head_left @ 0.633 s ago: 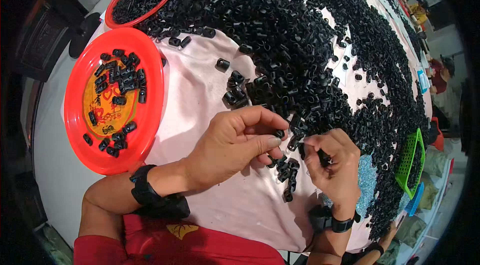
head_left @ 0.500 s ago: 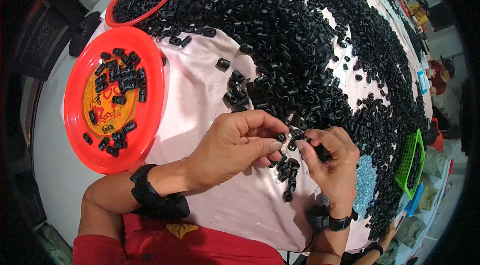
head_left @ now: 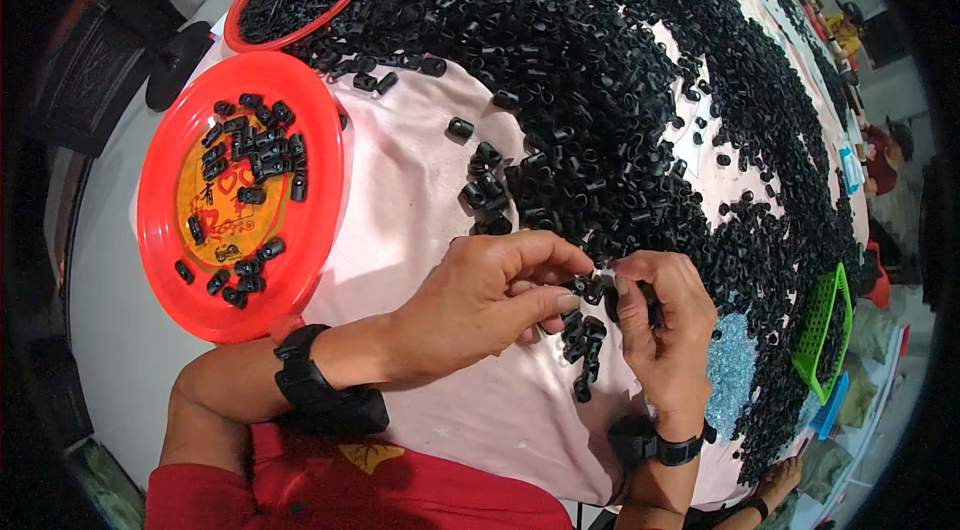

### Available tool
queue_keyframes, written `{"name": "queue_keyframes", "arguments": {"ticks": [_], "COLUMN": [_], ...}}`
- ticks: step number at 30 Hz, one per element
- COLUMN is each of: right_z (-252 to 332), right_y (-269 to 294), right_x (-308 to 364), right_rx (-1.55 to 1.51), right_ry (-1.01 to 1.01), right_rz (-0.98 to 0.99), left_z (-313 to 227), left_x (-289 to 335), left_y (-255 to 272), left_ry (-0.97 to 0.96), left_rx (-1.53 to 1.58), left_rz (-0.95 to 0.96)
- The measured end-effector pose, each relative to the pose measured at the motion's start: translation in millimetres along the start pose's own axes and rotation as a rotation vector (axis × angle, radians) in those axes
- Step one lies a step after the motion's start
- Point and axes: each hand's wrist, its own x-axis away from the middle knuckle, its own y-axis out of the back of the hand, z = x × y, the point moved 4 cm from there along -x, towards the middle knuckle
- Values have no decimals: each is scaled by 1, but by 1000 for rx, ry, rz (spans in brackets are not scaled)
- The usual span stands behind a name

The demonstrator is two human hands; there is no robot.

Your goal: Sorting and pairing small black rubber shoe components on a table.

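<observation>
My left hand point(head_left: 480, 295) comes in from the left with thumb and forefinger pinched around a small black plastic part point(head_left: 579, 286), which has a round hole. Facing it, my right hand point(head_left: 668, 335) has its thumb and forefinger pressed together close by; what lies between those fingertips is too small to make out. Dark pieces show partly behind the right hand's curled fingers. Just below both hands, a short cluster of black parts point(head_left: 588, 355) lies on the pale pink cloth point(head_left: 440, 410). Beyond the fingertips spreads a large heap of similar black parts point(head_left: 590, 150).
At the left, a red plate point(head_left: 160, 260) holds scattered black parts. Behind it stands a red dish point(head_left: 240, 38) of thin black pieces. Clear bluish beads point(head_left: 733, 365) and a green basket point(head_left: 842, 290) are at the right. Another person's hand point(head_left: 780, 482) rests at the lower right edge.
The fingertips of both hands have shifted slightly, and the black parts between them now sit closer together. The view has moved a little, so the plate appears farther right.
</observation>
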Motion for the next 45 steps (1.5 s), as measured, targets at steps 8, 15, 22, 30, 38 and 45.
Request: {"name": "queue_keyframes", "arguments": {"ticks": [8, 15, 22, 30, 38, 45], "right_z": [5, 6, 11, 4, 7, 19], "right_y": [0, -9, -14, -10, -2, -3], "right_x": [-1, -1, -1, 1, 8, 2], "right_rx": [194, 197, 171, 138, -465, -163], "right_ry": [34, 95, 148, 129, -212, 34], "right_rz": [108, 65, 63, 27, -75, 27], "left_z": [-6, -2, 2, 3, 7, 3], "left_x": [0, 0, -2, -1, 0, 0], "left_y": [4, 3, 4, 5, 1, 2], "left_ry": [71, 59, -2, 22, 32, 42], "left_rx": [-53, -102, -62, -55, -20, -98], "left_rz": [-15, 14, 44, 43, 75, 89]}}
